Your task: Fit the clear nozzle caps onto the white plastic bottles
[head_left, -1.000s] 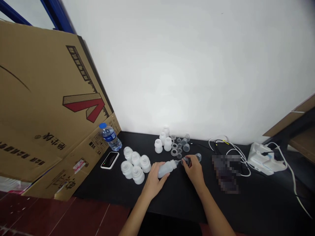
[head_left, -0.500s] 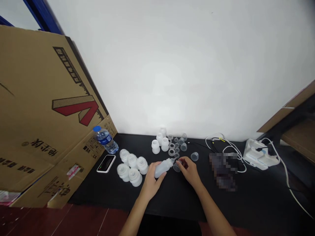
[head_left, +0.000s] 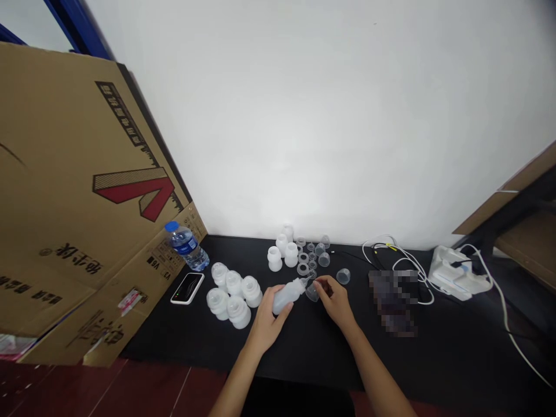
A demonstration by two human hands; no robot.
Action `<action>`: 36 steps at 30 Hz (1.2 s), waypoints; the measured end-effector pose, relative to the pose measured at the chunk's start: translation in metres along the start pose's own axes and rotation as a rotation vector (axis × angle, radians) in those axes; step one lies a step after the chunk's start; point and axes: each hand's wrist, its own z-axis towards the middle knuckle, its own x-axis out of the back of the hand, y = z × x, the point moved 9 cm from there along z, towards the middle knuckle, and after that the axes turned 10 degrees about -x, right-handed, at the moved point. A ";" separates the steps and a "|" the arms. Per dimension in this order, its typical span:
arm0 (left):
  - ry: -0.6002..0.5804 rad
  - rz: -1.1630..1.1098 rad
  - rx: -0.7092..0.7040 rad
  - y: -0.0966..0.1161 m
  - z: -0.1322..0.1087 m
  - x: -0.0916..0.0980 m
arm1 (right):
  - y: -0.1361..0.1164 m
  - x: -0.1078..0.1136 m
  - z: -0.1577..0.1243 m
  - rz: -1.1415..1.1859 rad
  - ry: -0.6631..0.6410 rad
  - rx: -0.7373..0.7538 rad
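1. Left hand (head_left: pixel 271 318): fingers wrapped around a translucent squeeze bottle (head_left: pixel 286 296), steadying it with its nozzle (head_left: pixel 303 282) toward the other hand.
2. Right hand (head_left: pixel 333 299): fingertips pressed together, pinching a clear plastic cap (head_left: pixel 311 293) just beside the nozzle.
3. White bottle collars (head_left: pixel 230 298) stand grouped left of the squeeze bottle and translucent rings (head_left: pixel 303 269) lie beyond it, kept apart by kind on the black bench (head_left: pixel 330 347).

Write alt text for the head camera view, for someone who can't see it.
Two bare hands work over a black table: the left hand grips a frosted plastic squeeze bottle while the right hand holds a clear plastic cap at its nozzle. White bottle parts and rings stand nearby.
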 end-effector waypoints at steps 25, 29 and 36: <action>-0.037 0.011 -0.034 0.003 0.003 -0.003 | 0.030 0.001 0.011 0.611 -0.018 -0.311; -0.040 -0.001 -0.038 0.002 0.003 -0.003 | 0.021 -0.017 0.008 0.604 -0.202 -0.291; -0.048 -0.008 -0.051 0.005 0.000 -0.004 | 0.014 -0.013 0.006 0.562 -0.237 -0.225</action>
